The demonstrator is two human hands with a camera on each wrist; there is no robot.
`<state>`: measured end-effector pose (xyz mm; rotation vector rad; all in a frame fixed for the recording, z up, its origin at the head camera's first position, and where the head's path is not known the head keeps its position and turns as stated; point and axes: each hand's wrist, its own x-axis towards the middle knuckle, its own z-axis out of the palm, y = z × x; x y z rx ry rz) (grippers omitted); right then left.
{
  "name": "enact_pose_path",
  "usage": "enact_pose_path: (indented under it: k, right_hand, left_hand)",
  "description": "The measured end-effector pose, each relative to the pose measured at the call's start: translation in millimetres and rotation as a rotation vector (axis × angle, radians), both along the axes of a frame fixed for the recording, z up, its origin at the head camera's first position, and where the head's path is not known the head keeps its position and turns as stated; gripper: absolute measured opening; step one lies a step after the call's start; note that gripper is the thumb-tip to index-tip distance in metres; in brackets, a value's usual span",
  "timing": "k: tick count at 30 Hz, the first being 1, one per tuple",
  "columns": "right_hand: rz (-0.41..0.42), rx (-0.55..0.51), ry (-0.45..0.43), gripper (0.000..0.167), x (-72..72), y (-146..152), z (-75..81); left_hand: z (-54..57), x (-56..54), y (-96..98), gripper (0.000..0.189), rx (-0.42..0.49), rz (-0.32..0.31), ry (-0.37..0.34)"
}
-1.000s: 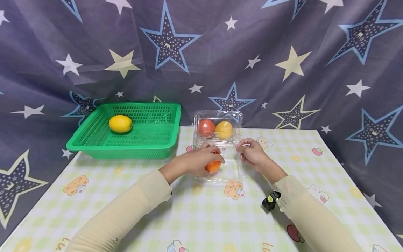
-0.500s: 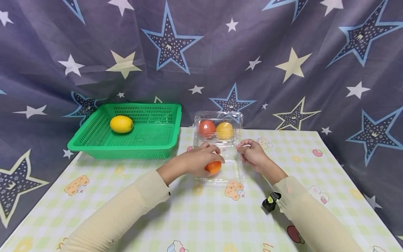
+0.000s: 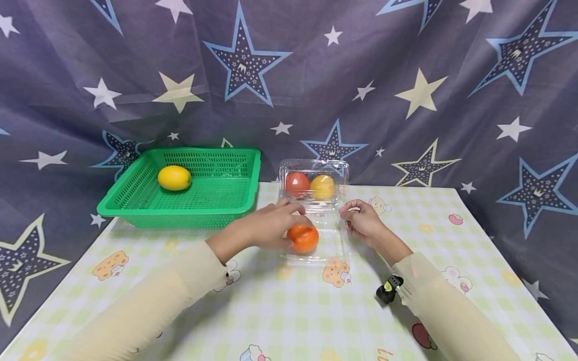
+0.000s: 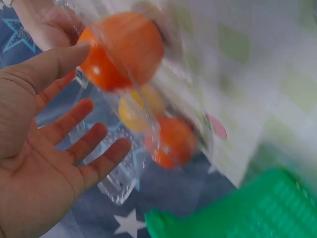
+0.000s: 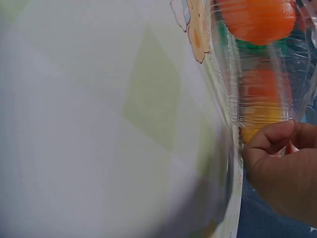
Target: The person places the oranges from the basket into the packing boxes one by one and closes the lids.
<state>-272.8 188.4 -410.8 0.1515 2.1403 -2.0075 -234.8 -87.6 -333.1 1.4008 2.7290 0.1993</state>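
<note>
A clear plastic container (image 3: pixel 331 243) lies on the table. A round, glossy orange fruit (image 3: pixel 304 239) sits in its near part. My left hand (image 3: pixel 275 225) is beside this fruit on its left. In the left wrist view the left fingers (image 4: pixel 101 158) are spread and the thumb is close to the fruit; whether it touches is unclear. With thumb and forefinger my right hand (image 3: pixel 363 221) pinches the container's right edge, also seen in the right wrist view. Beyond are a red fruit (image 3: pixel 297 184) and a yellow fruit (image 3: pixel 322 187), inside or behind the clear far part.
A green perforated basket (image 3: pixel 176 217) stands at the back left, holding a yellow lemon-like fruit (image 3: pixel 174 178). A checked cloth (image 3: pixel 280 311) covers the table. A star-patterned curtain (image 3: pixel 293 75) hangs behind it.
My left hand has let go of the orange fruit and drawn back a little to the left. More of the fruit shows now. The right hand has stayed at the container's edge.
</note>
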Motion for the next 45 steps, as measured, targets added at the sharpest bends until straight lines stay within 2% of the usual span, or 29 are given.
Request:
enact_pose_path:
  k: [5, 9, 12, 16, 20, 23, 27, 32, 38, 45]
  right_hand:
    - [0.002, 0.002, 0.004, 0.015, -0.6, 3.6, -0.2]
    - [0.001, 0.005, 0.007, 0.015, -0.1, 4.7, 0.0]
    - [0.003, 0.008, 0.011, 0.014, 0.9, 4.5, 0.1]
    - [-0.008, 0.021, 0.013, 0.013, 2.8, 4.4, 0.6]
    - [-0.020, 0.025, 0.007, 0.012, 3.1, 4.2, 0.7]
    - [-0.014, 0.019, 0.008, 0.012, 2.7, 3.7, 0.7]
    - [-0.012, 0.013, 0.009, 0.011, 3.6, 3.2, 1.0]
    - [-0.006, 0.021, 0.013, 0.011, 4.3, 3.5, 1.0]
    - [-0.003, 0.017, 0.021, 0.012, 3.2, 0.7, 2.6]
    - [0.003, 0.012, 0.020, 0.013, -0.6, -1.5, 2.0]
  left_hand:
    - [13.2, -7.8, -19.0, 0.047, 0.018, 0.036, 0.079]
    - [18.9, -18.2, -42.3, 0.044, 0.056, 0.104, 0.175]
    - [23.2, -26.9, -62.6, 0.044, 0.058, 0.195, 0.229]
    - [24.4, -42.4, -92.1, 0.044, 0.034, 0.325, 0.253]
    - [20.2, -60.5, -124.7, 0.047, -0.019, 0.441, 0.219]
    - [17.7, -73.1, -149.1, 0.051, -0.102, 0.522, 0.178]
    - [16.4, -88.9, -180.0, 0.058, -0.221, 0.590, 0.140]
    - [18.7, -104.6, -211.3, 0.065, -0.256, 0.685, 0.041]
    - [18.8, -116.9, -233.4, 0.073, -0.236, 0.749, -0.044]
    - [18.4, -117.6, -239.1, 0.082, -0.217, 0.788, -0.150]
